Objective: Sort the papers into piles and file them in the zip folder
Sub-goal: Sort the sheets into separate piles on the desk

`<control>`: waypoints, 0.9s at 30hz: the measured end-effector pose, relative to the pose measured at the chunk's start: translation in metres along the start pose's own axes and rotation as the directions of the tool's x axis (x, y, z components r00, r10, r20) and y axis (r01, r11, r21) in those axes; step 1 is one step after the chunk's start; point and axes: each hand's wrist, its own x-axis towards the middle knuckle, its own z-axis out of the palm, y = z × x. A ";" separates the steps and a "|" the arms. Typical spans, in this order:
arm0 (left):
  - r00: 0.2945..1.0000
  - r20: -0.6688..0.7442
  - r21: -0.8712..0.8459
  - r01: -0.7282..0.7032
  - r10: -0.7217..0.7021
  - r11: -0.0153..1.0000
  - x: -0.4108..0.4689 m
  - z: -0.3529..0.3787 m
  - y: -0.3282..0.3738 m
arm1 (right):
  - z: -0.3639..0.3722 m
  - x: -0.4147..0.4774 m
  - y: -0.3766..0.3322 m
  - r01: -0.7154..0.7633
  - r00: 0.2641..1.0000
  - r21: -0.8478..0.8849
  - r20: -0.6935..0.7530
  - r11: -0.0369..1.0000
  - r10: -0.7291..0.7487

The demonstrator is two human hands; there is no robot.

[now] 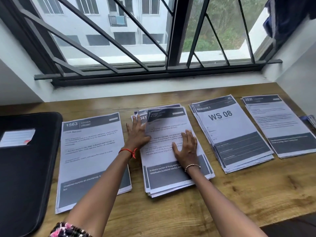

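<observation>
Several piles of printed sheets lie in a row on the wooden table (pixel 222 199). The middle pile (pixel 171 178) is uneven, its top sheet curling up at the far end. My left hand (pixel 136 132) lies flat with straight fingers on that pile's left side. My right hand (pixel 186 147) presses flat on its top sheet. Left of it lies the "1563 Kitchen" pile (pixel 89 159). To the right lie the "WS 08" pile (pixel 230 134) and the "2930" pile (pixel 277 124). The black zip folder (pixel 25 177) lies shut at the far left.
A barred window (pixel 153 40) and its white sill run along the table's far edge. White walls close in at both ends. The folder carries a white label (pixel 17 137). A dark cloth (pixel 290 16) hangs at the upper right. The table's front edge drops off at the lower right.
</observation>
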 end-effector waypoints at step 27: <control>0.968 -0.212 -0.451 -0.217 0.132 0.866 -0.025 0.014 0.015 | -0.002 -0.002 0.003 0.006 1.000 -0.009 0.000 1.000 -0.006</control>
